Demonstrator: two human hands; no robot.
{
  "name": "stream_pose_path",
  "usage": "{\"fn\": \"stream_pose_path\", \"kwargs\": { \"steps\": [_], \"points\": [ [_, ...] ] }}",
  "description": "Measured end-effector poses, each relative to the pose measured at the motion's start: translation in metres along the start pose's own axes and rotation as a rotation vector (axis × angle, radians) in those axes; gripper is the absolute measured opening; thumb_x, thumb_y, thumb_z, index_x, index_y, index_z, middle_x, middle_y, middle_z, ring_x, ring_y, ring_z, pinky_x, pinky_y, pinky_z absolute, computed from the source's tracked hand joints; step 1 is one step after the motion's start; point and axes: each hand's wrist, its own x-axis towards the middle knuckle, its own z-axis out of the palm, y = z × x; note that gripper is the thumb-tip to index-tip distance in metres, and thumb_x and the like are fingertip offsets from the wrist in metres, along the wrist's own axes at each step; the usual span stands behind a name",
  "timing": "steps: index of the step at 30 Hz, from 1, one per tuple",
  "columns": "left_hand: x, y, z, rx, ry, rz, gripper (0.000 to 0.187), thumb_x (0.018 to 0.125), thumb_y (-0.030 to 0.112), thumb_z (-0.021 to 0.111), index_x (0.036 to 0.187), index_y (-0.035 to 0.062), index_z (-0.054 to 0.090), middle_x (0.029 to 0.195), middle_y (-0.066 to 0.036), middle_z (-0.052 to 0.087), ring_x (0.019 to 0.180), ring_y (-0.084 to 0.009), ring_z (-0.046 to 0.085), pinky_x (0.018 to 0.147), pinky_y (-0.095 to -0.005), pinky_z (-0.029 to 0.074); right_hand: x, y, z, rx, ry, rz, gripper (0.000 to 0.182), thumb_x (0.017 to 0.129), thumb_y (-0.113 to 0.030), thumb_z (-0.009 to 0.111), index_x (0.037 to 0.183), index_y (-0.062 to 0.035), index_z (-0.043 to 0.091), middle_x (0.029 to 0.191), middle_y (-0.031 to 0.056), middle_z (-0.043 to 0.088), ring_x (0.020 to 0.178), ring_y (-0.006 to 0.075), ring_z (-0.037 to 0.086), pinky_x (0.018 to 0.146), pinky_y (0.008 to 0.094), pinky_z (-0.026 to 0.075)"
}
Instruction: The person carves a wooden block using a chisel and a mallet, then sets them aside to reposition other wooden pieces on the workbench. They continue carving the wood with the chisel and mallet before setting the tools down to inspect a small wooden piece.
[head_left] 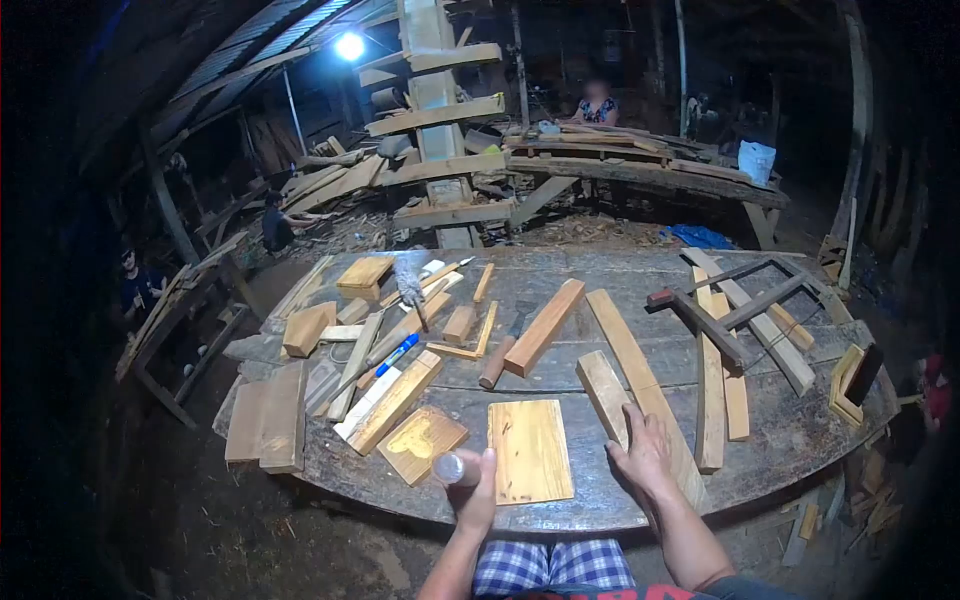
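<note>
My left hand [478,500] is closed around a short cylindrical object [455,468] with a pale, round end facing up; I cannot tell its exact kind. Beside it lies a flat, pale wooden board [532,452] with small dark marks. To the left is a square wood piece [422,443] with a lighter heart-like shape on its face. My right hand [645,450] rests with fingers spread at the near end of a short wooden block [604,392] and over a long plank [640,365].
A wood-handled chisel [492,372] lies by a reddish block [545,328]. A blue marker [398,354] sits among offcuts at left. At right, a frame saw [735,318] overlaps several strips. Farther off are a lumber-laden bench [640,172] and a seated person [597,108].
</note>
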Motion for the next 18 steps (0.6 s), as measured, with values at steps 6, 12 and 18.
{"fn": "stream_pose_path", "kwargs": {
  "steps": [6,12,18],
  "points": [
    [0.009,0.045,-0.004,-0.144,-0.057,0.018,0.021,0.088,0.011,0.074,0.083,0.0083,0.054,0.075,0.003,0.054,0.066,-0.0085,0.051,0.062,-0.0274,0.044,0.000,-0.002,-0.004,0.000,-0.035,0.019,0.072,0.079,-0.028,0.077,0.142,-0.0122,0.046,0.118,0.0223,0.054,0.115,0.0401,0.052,0.096,0.0516,0.043],
    [0.020,0.057,-0.017,-0.270,-0.052,0.144,0.020,0.086,0.007,0.075,0.079,0.0075,0.056,0.071,0.002,0.056,0.058,-0.0075,0.051,0.057,-0.0242,0.041,0.000,-0.003,-0.002,0.019,-0.028,0.029,0.075,0.077,-0.027,0.078,0.143,-0.0092,0.044,0.117,0.0226,0.054,0.113,0.0401,0.052,0.097,0.0499,0.042],
    [0.010,0.068,-0.012,-0.210,-0.103,0.283,0.021,0.083,0.008,0.077,0.076,0.0059,0.057,0.064,0.000,0.055,0.057,-0.0099,0.051,0.055,-0.0274,0.042,0.000,0.005,0.009,0.007,0.068,0.035,0.075,0.075,-0.027,0.079,0.135,0.0029,0.045,0.114,0.0243,0.055,0.111,0.0409,0.052,0.096,0.0505,0.042]
  ]
}}
